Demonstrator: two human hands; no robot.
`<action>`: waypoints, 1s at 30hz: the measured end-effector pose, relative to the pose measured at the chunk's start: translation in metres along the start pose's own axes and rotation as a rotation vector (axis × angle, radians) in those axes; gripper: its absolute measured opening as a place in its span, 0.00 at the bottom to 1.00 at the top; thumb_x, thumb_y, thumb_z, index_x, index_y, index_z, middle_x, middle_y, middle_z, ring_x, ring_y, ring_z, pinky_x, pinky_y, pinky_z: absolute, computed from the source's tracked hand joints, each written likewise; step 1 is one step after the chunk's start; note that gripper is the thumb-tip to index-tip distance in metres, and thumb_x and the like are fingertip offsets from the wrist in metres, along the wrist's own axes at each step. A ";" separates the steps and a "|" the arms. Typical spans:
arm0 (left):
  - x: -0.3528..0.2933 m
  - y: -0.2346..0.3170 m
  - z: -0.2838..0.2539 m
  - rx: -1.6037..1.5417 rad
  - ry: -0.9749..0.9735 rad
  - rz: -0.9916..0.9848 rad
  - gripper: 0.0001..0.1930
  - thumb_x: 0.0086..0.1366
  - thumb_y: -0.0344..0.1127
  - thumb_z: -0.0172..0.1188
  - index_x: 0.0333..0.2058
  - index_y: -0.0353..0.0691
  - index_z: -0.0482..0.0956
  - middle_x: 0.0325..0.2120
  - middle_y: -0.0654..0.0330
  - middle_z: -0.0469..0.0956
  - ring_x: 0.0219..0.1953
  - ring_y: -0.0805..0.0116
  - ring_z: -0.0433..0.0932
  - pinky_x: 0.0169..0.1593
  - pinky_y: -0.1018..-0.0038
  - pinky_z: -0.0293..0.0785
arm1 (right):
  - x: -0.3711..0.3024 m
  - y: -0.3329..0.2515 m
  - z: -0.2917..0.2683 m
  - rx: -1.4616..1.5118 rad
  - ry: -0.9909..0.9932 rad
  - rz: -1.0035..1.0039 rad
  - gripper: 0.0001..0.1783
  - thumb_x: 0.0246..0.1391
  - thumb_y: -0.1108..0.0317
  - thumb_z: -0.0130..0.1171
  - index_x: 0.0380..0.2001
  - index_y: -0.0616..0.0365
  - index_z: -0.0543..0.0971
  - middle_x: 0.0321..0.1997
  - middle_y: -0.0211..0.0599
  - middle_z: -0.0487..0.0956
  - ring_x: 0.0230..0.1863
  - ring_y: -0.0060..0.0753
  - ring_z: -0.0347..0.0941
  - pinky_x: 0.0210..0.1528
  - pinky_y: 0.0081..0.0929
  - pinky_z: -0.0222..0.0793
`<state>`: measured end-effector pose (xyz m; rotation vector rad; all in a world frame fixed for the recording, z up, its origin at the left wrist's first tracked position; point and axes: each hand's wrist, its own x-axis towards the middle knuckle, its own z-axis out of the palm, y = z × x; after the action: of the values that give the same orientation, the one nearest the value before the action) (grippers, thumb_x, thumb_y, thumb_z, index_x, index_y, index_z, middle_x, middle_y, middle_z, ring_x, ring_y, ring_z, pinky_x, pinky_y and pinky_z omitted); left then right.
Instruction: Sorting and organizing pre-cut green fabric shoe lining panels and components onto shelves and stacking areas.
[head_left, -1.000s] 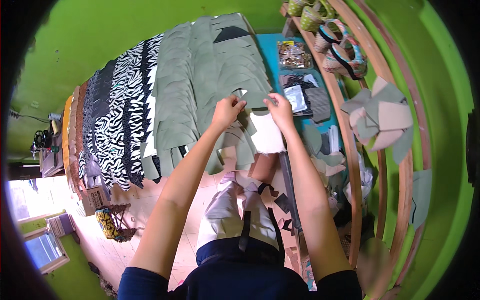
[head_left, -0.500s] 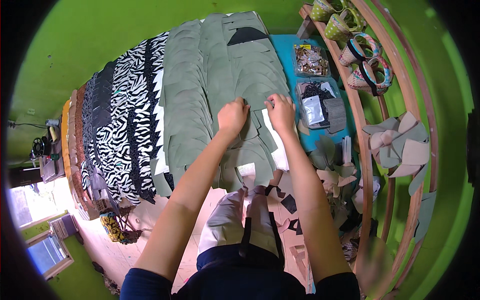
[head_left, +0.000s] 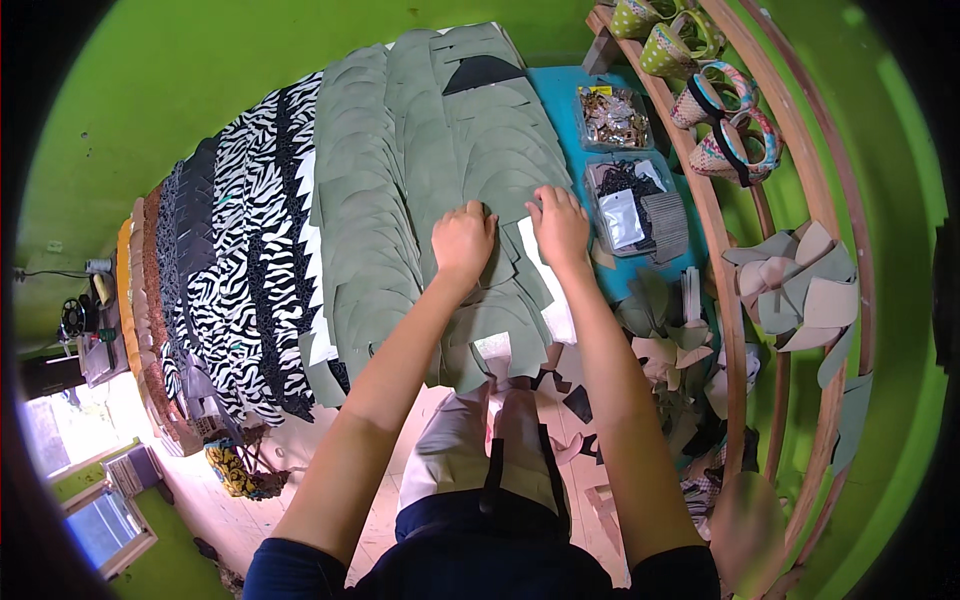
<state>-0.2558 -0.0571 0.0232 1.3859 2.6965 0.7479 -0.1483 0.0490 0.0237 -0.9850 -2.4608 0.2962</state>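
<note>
Rows of overlapping grey-green cut pieces (head_left: 430, 150), thin and smooth like sheet material, cover much of the table in front of me. My left hand (head_left: 464, 242) rests on them with its fingers bunched and bent, closed on the edge of a piece; the fingertips are partly hidden. Just to its right, my right hand (head_left: 562, 230) touches the pieces near their right edge, its thumb and forefinger slightly apart. Between my wrists lie loose grey-green pieces and a bare white strip (head_left: 535, 255). A black curved piece (head_left: 482, 73) lies on the far rows.
Zebra-patterned pieces (head_left: 240, 170) lie in rows at the left. On the blue table surface (head_left: 552, 90) stand a box of metal fittings (head_left: 612, 118) and a box of black cords (head_left: 636, 207). A wooden rack (head_left: 705, 215) at the right holds small woven baskets (head_left: 716, 150). Scraps (head_left: 577, 404) litter the floor.
The thumb and forefinger of my right hand, close together before, now stand slightly apart. My left hand stays nearly in place. The whole view has shifted slightly.
</note>
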 end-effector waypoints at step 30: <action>0.023 0.288 -0.088 -0.851 -0.483 0.617 0.46 0.48 0.58 0.62 0.53 0.23 0.56 0.51 0.39 0.61 0.56 0.53 0.60 0.57 0.66 0.56 | -0.055 0.052 -0.372 -0.253 0.683 0.702 0.26 0.51 0.54 0.45 0.48 0.63 0.67 0.43 0.53 0.72 0.48 0.52 0.65 0.52 0.45 0.55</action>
<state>-0.0704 0.0661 0.2273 1.7774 1.3052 1.1849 0.1024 0.0576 0.3080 -1.7038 -1.5042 -0.1319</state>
